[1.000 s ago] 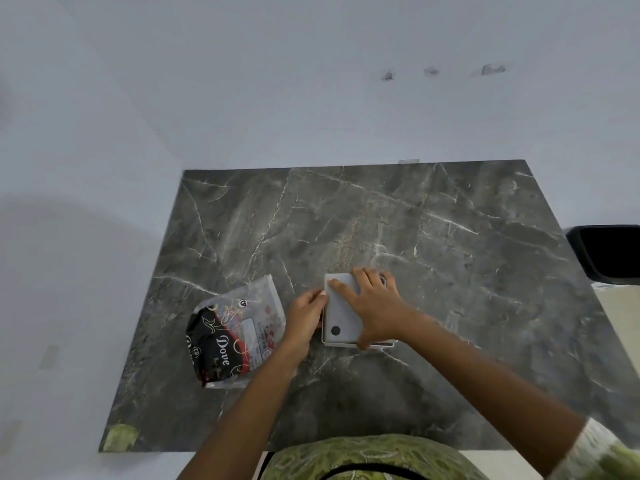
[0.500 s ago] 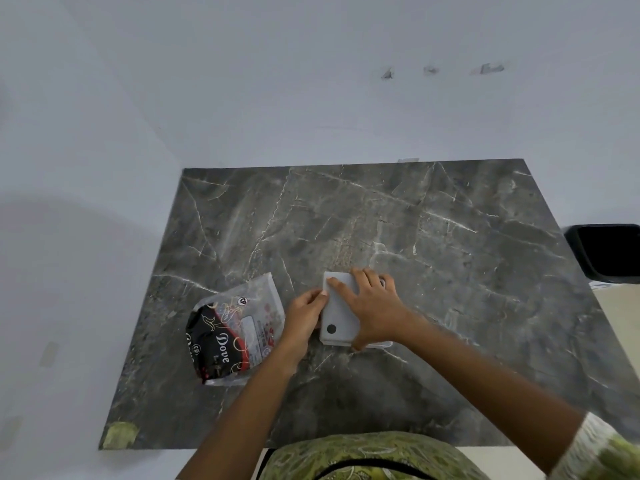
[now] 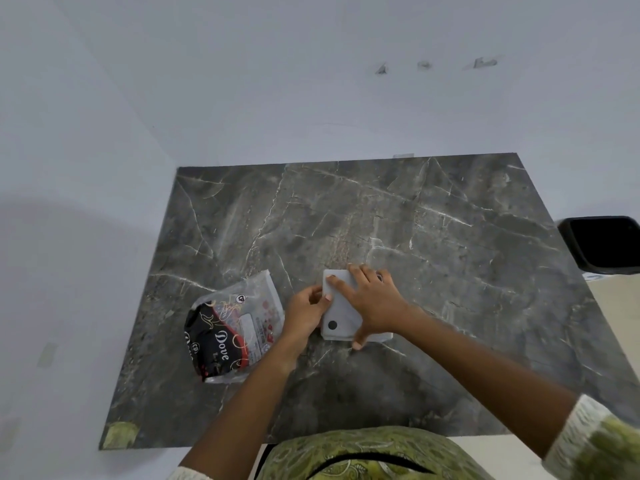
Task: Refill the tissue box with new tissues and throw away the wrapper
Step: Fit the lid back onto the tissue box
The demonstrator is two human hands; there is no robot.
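A flat white tissue box (image 3: pixel 341 318) with a black dot near its front left corner lies on the dark marble table (image 3: pixel 433 237). My right hand (image 3: pixel 372 299) presses flat on top of the box, fingers spread, thumb at its front edge. My left hand (image 3: pixel 306 311) grips the box's left side with fingers curled. A crumpled plastic wrapper (image 3: pixel 230 327), clear with black and red "Dove" print, lies flat on the table just left of my left hand. Most of the box's right half is hidden under my right hand.
A black bin (image 3: pixel 606 242) stands beyond the table's right edge. White walls border the table at the back and left. A small greenish patch (image 3: pixel 119 434) marks the table's front left corner.
The box has shifted a little to the left under my hands and the black dot on it has moved toward its front edge. Both hands stay on the box. The wrapper has not moved.
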